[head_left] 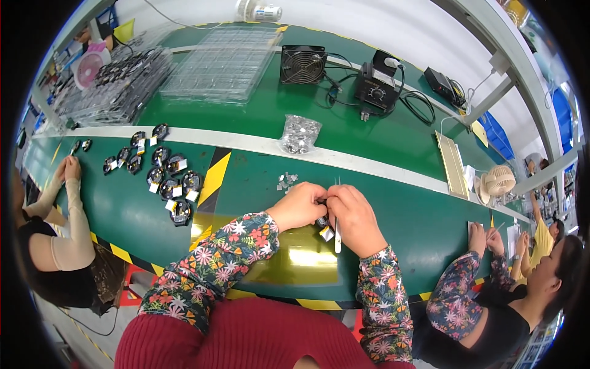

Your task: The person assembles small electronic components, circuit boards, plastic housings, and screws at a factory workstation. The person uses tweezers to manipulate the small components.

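Over the yellow film, both my hands meet at the middle of the bench. My left hand [299, 206] is closed on a small round black electronic part [322, 221], mostly hidden by the fingers. A silvery-white block [327, 234] hangs from that part, below the fingertips. Tweezers [338, 242] are gripped in my right hand [354, 220], tips pointing away from me; its fingertips also touch the black part. Small grey metal pieces [286, 181] lie scattered just beyond my left hand. Several similar round black parts [180, 211] with white blocks sit to the left.
Yellow film [295, 267] covers the bench before me. A bag of metal pieces [300, 134] rests against the white ledge. Beyond stand a black fan [303, 64], a control box with a dial [375, 91] and clear trays [221, 64]. Co-workers sit at left and right.
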Demonstrator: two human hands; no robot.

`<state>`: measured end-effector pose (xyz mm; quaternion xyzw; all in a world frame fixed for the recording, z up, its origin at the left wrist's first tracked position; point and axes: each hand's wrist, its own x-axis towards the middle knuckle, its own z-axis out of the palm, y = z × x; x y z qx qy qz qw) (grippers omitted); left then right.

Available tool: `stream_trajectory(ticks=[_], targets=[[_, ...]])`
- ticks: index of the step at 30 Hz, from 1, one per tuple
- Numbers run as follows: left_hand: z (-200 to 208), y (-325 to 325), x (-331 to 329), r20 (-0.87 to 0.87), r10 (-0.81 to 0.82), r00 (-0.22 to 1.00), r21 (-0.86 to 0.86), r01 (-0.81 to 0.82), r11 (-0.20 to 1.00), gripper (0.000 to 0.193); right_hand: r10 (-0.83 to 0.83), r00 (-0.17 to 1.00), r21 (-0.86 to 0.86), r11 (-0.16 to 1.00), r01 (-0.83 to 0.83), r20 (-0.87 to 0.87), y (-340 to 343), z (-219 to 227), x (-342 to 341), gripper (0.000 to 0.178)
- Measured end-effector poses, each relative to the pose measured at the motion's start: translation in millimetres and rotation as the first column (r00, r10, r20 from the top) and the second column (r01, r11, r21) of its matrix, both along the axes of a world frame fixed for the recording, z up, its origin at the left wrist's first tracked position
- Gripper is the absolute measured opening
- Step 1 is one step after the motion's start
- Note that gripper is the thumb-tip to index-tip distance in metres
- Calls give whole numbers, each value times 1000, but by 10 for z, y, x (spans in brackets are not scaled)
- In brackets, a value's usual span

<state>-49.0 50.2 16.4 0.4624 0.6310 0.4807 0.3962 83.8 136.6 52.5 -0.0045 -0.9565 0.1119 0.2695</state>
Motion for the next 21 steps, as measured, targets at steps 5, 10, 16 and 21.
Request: stream_trajectory(ticks=[5, 10, 16, 21], targets=[[-17, 3, 20, 119, -44, 992, -34, 48, 998, 20, 0, 1000, -108, 994, -1, -7, 39, -34, 23, 15], [16, -10, 29, 154, -40, 987, -32, 45, 998, 20, 17, 1000, -176, 984, -18, -4, 79, -78, 31, 15], [51, -15, 37, 104, -38, 994, -35, 42, 999, 20, 6, 1000, -497, 868, -10, -10, 151, -219, 50, 13], [6, -6, 23, 28, -40, 999, 23, 39, 999, 18, -14, 1000, -595, 804, -1, -20, 139, -266, 18, 13]])
